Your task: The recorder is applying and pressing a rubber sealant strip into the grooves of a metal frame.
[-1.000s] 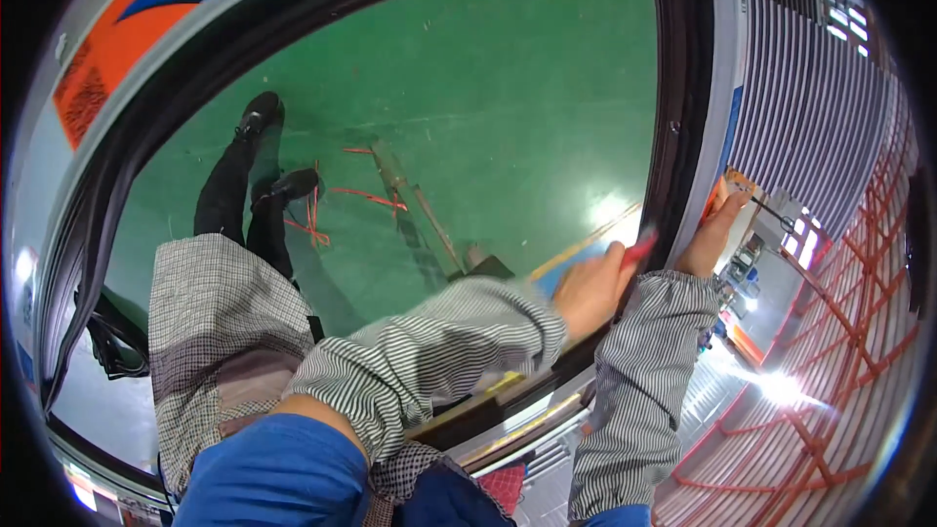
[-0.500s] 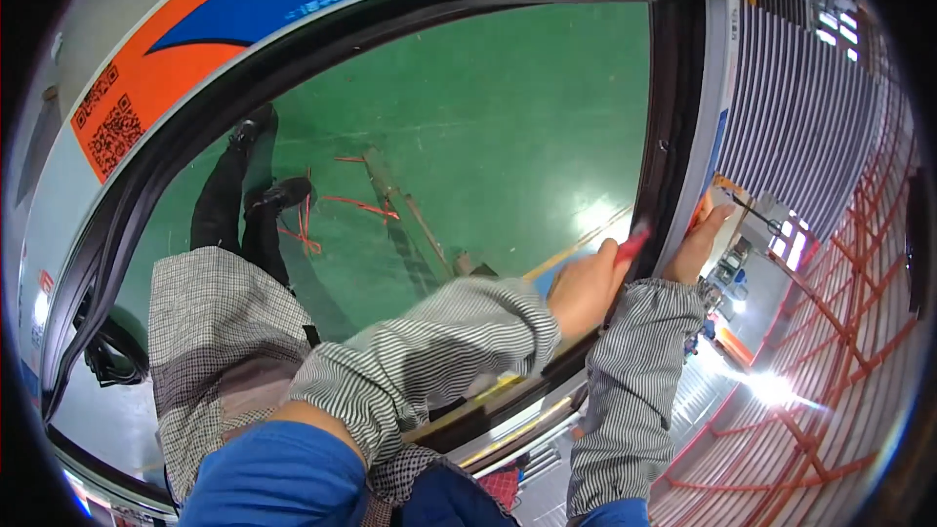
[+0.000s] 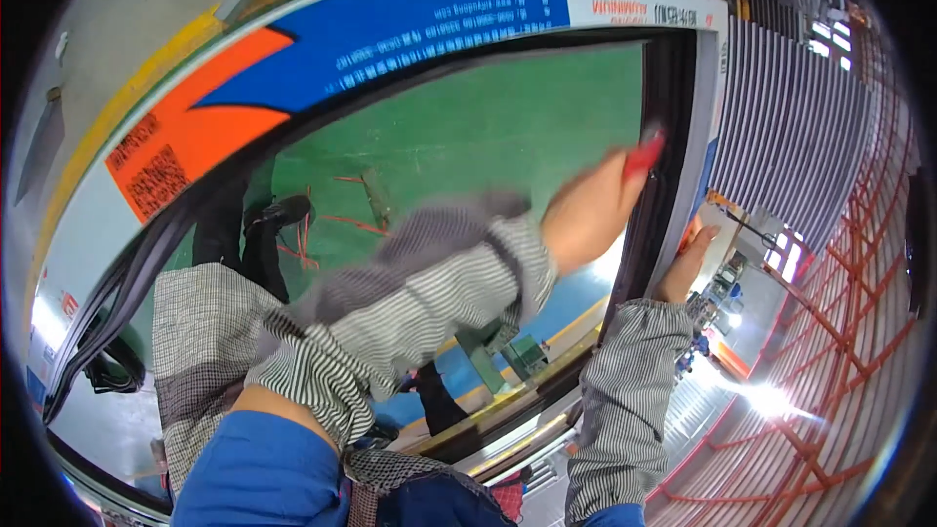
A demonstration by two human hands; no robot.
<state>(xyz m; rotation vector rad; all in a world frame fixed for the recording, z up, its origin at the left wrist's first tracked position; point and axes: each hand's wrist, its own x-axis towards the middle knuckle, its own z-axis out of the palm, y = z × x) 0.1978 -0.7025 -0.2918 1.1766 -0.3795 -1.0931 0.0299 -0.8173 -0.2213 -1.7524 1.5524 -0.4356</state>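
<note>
A large framed panel (image 3: pixel 705 98) with a white outer face and black inner edges lies before me, the green floor showing through its opening. My left hand (image 3: pixel 590 210) is closed round a small red tool (image 3: pixel 642 156), smeared by motion, whose tip is at the black inner edge of the frame's right side. Its exact kind does not show. On the outer edge of that same side, lower down, my right hand (image 3: pixel 686 268) is closed on the frame, with a small orange patch beside its fingers. Striped sleeve covers run up both forearms.
Black rubbery strips (image 3: pixel 122 249) run along the frame's left side, above a dark coil (image 3: pixel 112 366). Red straps (image 3: pixel 305 234) lie on the floor near a dark shoe (image 3: pixel 278 215). Stacked long metal profiles (image 3: pixel 791 107) and red racking (image 3: pixel 830 312) stand to the right.
My left hand has moved up along the frame's right side with the red tool. The frame's far edge sits lower in view, and a yellow floor stripe shows beyond it. My right hand stays on the frame.
</note>
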